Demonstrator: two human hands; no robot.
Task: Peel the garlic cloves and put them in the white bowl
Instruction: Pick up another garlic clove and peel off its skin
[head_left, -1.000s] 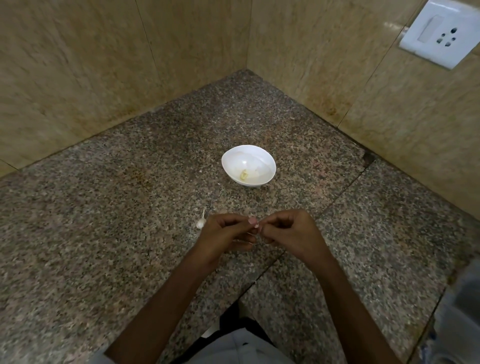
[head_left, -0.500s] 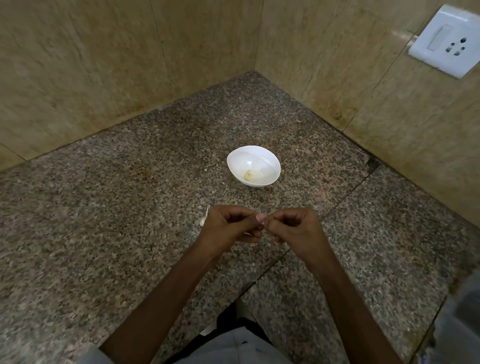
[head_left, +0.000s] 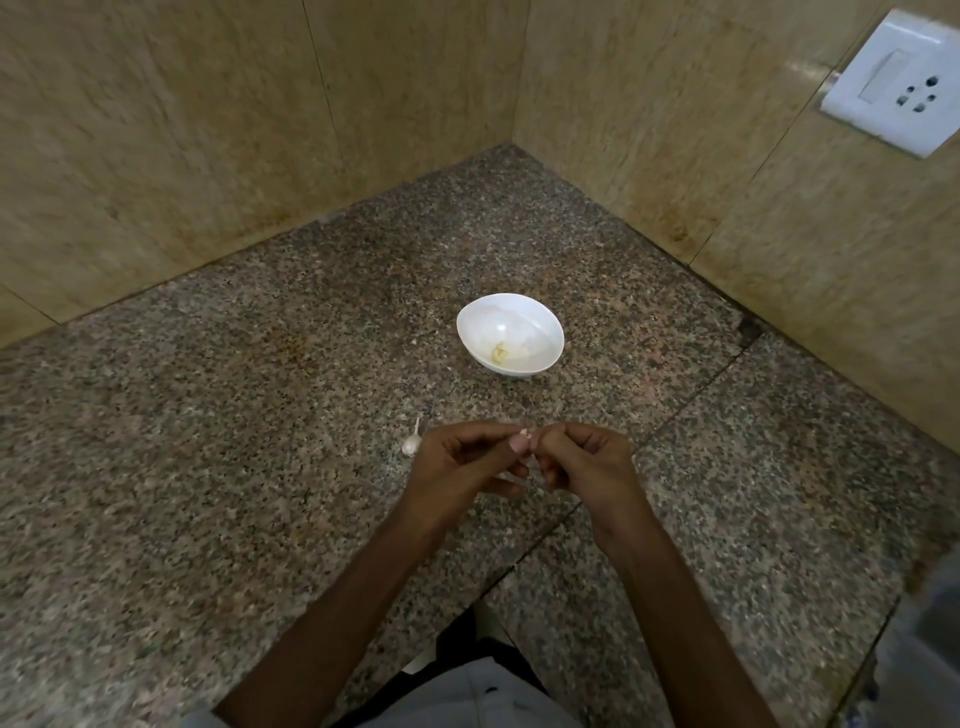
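Honestly barely anything's changed: left hand (head_left: 457, 462) and right hand (head_left: 592, 462) still pinch the garlic clove (head_left: 523, 432) between curled fingertips, so peeling's ongoing and the white bowl (head_left: 519, 317) waits.

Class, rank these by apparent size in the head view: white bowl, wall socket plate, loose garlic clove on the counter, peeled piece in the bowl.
1. wall socket plate
2. white bowl
3. loose garlic clove and peeled piece: too alike to rank.

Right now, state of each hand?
Left hand: fingers curled, pinching the garlic clove.
Right hand: fingers curled, pinching the same clove from the other side.
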